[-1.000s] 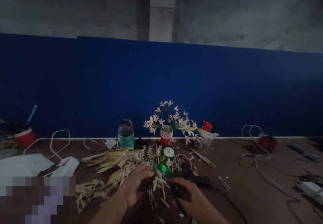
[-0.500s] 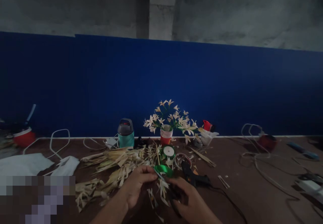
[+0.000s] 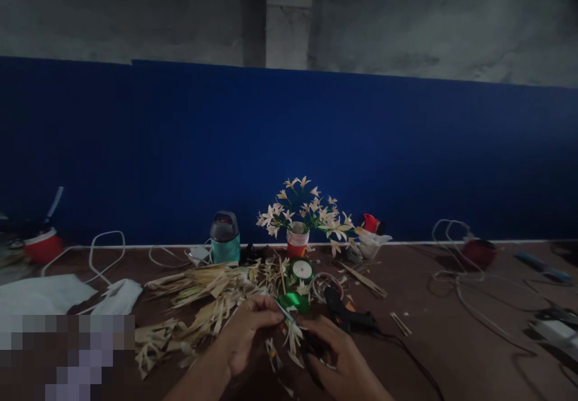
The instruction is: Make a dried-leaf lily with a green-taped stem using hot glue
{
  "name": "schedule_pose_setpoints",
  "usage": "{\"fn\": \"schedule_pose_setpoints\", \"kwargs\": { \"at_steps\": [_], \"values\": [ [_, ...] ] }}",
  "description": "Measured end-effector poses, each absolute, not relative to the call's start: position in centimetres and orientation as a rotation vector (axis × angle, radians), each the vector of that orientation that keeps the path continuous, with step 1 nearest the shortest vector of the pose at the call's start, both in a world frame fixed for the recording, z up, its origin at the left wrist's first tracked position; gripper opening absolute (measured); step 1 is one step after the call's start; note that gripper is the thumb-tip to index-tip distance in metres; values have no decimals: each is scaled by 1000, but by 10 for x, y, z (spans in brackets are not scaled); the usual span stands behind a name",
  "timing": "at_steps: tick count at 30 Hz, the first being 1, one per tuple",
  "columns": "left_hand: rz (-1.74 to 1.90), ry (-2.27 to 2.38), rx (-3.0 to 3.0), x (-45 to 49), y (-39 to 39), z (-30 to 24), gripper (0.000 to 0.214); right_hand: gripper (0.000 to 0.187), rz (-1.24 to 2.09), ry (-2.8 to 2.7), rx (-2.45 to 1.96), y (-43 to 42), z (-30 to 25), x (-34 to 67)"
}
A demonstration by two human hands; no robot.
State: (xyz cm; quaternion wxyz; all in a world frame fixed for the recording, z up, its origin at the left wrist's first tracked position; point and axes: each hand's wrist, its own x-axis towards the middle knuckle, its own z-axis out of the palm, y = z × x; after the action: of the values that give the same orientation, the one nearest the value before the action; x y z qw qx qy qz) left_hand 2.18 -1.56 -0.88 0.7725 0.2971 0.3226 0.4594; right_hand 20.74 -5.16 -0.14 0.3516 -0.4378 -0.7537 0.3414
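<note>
My left hand (image 3: 247,327) pinches the thin, pale stem of a white flower (image 3: 293,336), which hangs with its petals down between my hands. A shiny green ribbon (image 3: 294,301) shows just behind the stem. My right hand (image 3: 332,353) is curled, its forefinger reaching to the flower's edge. Something dark lies within or under its fingers, too shadowed to name. Close by on the right rests a black glue gun (image 3: 350,315) with its cord. Beyond the ribbon stands a ribbon spool (image 3: 302,271).
Dried husks (image 3: 217,286) spread to the left. A cup (image 3: 297,241) of white flowers stands at the back, near a teal container (image 3: 226,241). A tape roll (image 3: 327,286) lies by the glue gun. White cables (image 3: 469,304) cross the table (image 3: 433,341) on the right.
The green ribbon has shifted slightly up and right, and less of it shows. Both hands keep nearly the same place, with the flower still between them.
</note>
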Motion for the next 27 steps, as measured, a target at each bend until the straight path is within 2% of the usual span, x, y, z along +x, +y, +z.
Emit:
{"fn": "schedule_pose_setpoints", "kwargs": {
  "at_steps": [27],
  "values": [
    [1044,709,682,21,-13,-13,17,41,820,-1941,-1098,-48,-19,210]
  ]
}}
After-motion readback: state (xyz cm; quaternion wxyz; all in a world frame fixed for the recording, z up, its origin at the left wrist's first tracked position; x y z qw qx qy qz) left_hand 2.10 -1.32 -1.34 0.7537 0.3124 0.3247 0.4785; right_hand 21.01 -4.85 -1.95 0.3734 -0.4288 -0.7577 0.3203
